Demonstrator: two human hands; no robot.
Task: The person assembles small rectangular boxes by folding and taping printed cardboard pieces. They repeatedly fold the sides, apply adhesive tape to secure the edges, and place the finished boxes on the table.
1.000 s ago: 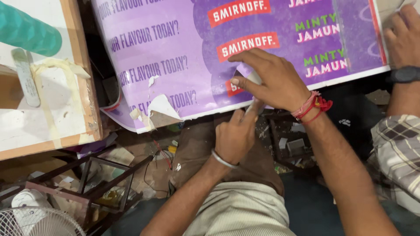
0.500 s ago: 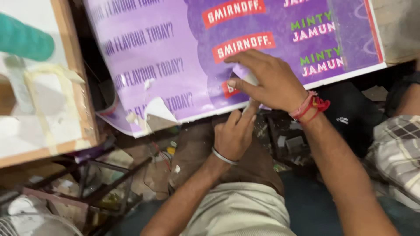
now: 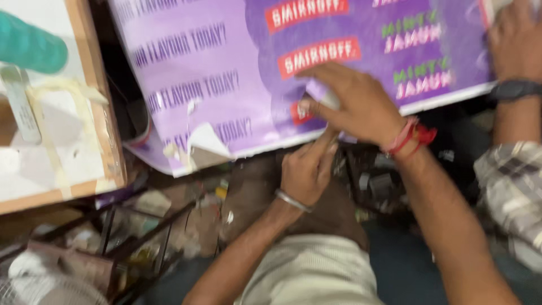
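Observation:
A large purple printed poster board [image 3: 226, 73] lies tilted across the top of the view. Its sheet is torn and peeling near the lower left corner [image 3: 206, 138]. My right hand [image 3: 353, 101], with a red thread at the wrist, rests on the board near its lower edge. Its fingers pinch a pale purple flap [image 3: 323, 93] of the sheet. Just below it, my left hand [image 3: 307, 169], wearing a silver bangle, has its fingers curled and its index finger and thumb at the board's bottom edge. The picture is blurred.
Another person's hand [image 3: 514, 39] with a dark watch presses the board's top right, above a plaid sleeve [image 3: 511, 192]. A wood-framed white board [image 3: 62, 141] with a teal roll [image 3: 28, 48] stands at the left. Cluttered metal frames [image 3: 135, 237] and scraps lie below.
The view has shifted slightly. My right hand's fingers have closed more tightly over the flap. My left hand stays at the board's lower edge.

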